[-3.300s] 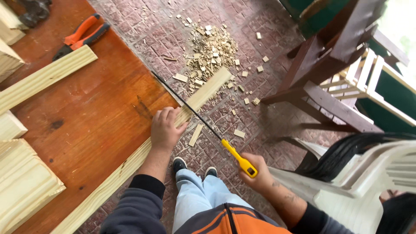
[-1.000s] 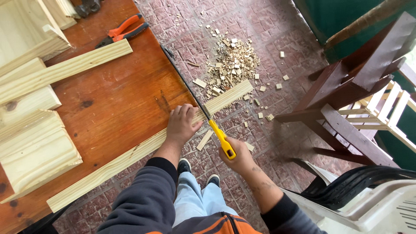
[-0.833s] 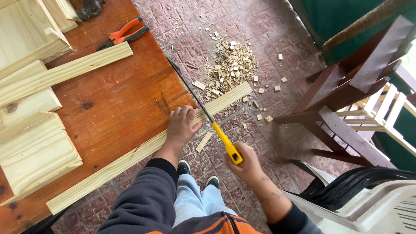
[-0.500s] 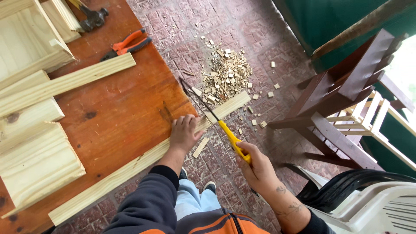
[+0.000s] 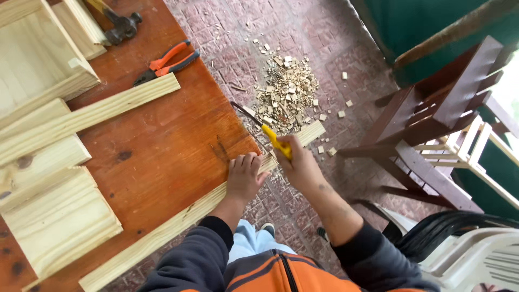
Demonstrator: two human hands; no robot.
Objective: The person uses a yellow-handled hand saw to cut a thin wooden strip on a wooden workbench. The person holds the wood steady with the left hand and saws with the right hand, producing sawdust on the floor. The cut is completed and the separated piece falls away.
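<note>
Sawing is under way: right hand (image 5: pixel 300 166) grips the yellow-handled handsaw (image 5: pixel 275 141), while left hand (image 5: pixel 244 176) presses the long pale wooden strip (image 5: pixel 178 224) flat at the brown table's (image 5: pixel 162 146) edge; next stroke needs firm bracing.

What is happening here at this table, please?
A person is sawing a long wooden strip that lies along the edge of the table. The left hand presses the strip down, and the right hand holds a saw with a yellow handle, its blade across the strip's overhanging end. A pile of wood scraps lies on the floor below. Pliers and a hammer lie on the table.
</note>
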